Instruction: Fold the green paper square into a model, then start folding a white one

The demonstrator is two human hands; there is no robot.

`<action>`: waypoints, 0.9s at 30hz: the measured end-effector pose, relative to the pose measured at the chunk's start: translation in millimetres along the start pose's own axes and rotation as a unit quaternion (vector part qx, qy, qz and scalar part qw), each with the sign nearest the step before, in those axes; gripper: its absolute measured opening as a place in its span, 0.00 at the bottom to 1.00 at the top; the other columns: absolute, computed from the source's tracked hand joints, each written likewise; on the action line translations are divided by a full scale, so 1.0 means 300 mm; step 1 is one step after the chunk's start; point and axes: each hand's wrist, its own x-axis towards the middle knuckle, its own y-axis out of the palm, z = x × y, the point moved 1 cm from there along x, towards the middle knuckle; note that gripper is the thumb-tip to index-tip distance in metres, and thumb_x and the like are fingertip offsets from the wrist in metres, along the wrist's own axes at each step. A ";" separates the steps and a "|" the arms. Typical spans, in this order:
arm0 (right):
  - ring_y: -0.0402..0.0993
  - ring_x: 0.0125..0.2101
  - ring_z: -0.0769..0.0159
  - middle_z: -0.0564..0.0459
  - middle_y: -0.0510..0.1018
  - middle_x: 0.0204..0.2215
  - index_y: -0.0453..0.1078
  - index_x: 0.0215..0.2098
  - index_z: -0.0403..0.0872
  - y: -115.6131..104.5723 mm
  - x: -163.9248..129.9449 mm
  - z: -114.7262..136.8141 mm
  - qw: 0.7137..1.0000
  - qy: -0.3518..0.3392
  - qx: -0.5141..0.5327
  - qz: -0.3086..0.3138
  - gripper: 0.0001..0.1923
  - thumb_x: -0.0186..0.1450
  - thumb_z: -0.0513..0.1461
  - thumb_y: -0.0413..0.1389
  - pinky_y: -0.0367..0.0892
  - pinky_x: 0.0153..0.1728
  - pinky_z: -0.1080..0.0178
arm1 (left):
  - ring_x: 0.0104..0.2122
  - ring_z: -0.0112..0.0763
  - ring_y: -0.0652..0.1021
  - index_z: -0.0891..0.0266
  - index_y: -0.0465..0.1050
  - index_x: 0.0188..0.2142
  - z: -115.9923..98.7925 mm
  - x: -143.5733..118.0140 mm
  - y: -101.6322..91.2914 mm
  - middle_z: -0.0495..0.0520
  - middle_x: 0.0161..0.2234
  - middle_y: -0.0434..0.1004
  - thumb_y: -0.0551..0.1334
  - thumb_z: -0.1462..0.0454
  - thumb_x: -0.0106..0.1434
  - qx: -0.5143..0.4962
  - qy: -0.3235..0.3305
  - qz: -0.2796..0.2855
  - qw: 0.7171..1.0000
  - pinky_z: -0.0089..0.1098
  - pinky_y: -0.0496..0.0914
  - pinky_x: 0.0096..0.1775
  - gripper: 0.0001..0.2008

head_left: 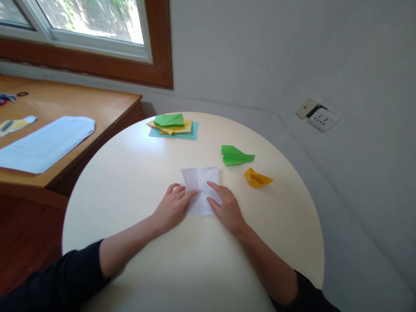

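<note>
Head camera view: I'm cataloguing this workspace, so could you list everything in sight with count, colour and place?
Creased sheet: 1, white, under the hands
Green folded paper: 1, green, beyond the sheet, to the right
Orange folded paper: 1, yellow-orange, right of the sheet
Paper stack: 1, green, yellow, blue, table's far side
Round table: 1, whitish, centre
Desk: 1, brown, left
Desk papers: count unclear, white, on the desk
Small desk items: count unclear, dark, red, yellow, desk's left
Window: 1, brown-framed, upper left
Wall plates: 2, beige and white, right
Wall: pale grey, background
Floor: reddish-brown, lower left
Left hand: 1, bare, sheet's left edge
Right hand: 1, bare, sheet's right side
Sleeves: 2, black, bottom
</note>
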 end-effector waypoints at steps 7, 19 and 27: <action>0.72 0.34 0.62 0.50 0.78 0.36 0.64 0.54 0.48 0.001 -0.004 0.009 0.995 -0.074 -0.070 -0.019 0.21 0.62 0.33 0.50 0.67 0.38 0.58 | 0.38 0.39 0.73 0.64 0.68 0.47 0.009 -0.003 0.010 0.58 0.33 0.77 0.51 0.74 0.57 0.086 0.052 -0.029 0.994 0.42 0.60 0.49 0.18; 0.68 0.23 0.69 0.56 0.74 0.22 0.57 0.58 0.42 0.009 -0.005 0.029 0.977 -0.171 -0.126 -0.021 0.24 0.64 0.28 0.43 0.67 0.41 0.64 | 0.41 0.39 0.74 0.67 0.62 0.51 -0.016 -0.009 0.024 0.61 0.36 0.77 0.50 0.75 0.57 0.124 0.101 -0.052 0.986 0.42 0.67 0.47 0.21; 0.72 0.30 0.69 0.54 0.75 0.28 0.40 0.64 0.42 0.001 -0.010 0.071 0.957 -0.207 -0.204 0.024 0.31 0.64 0.26 0.40 0.63 0.46 0.60 | 0.47 0.45 0.72 0.74 0.55 0.56 -0.053 -0.019 0.025 0.67 0.42 0.74 0.51 0.72 0.54 0.144 0.064 0.008 0.987 0.46 0.64 0.51 0.27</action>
